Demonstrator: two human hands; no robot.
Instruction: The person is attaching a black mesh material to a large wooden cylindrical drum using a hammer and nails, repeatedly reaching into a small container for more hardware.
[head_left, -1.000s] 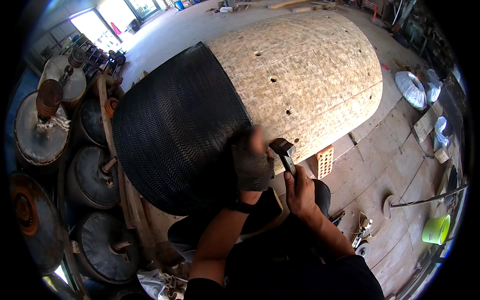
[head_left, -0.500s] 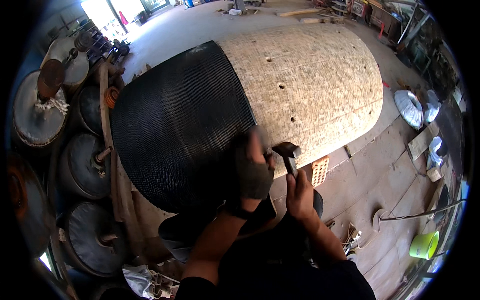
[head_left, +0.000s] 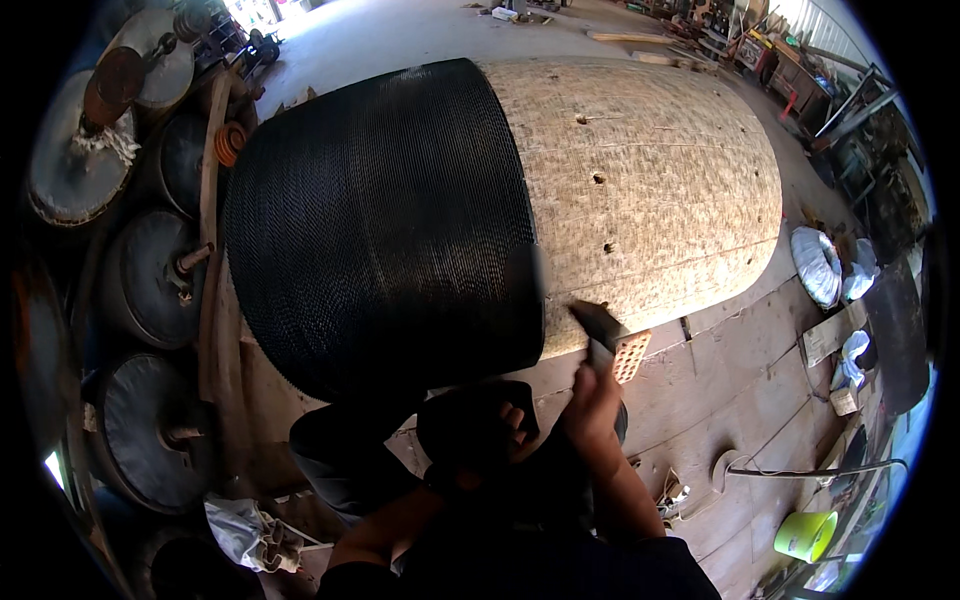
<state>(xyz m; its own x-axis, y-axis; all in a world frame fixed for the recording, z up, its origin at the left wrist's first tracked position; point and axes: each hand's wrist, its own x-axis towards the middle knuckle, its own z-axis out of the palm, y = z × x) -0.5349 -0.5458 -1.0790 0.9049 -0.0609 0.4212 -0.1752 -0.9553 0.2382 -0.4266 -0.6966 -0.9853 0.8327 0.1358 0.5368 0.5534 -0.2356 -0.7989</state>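
Observation:
A large wooden drum (head_left: 660, 190) lies across the floor before me, with several dark holes in its pale surface. Ribbed black sheeting (head_left: 380, 220) wraps its left part. My right hand (head_left: 592, 410) grips a hammer (head_left: 598, 328), its head close to the drum's near side, just right of the sheeting's edge. My left hand (head_left: 513, 424), in a dark fingerless glove, is low between my knees at a dark, rounded container-like shape (head_left: 450, 415). Its visible fingers are curled; deep shadow hides most of the hand and whatever it holds.
Several round drums with shafts (head_left: 155, 430) line the left side behind a wooden beam (head_left: 212, 230). A perforated brick (head_left: 630, 357) sits under the drum's near side. To the right are a white wrapped coil (head_left: 817, 267), a metal rod (head_left: 800, 470) and a lime-green bucket (head_left: 805, 537).
My left hand has come off the sheeting's edge and dropped toward my lap. The hammer stays near the drum in my right hand. The whole view has shifted slightly.

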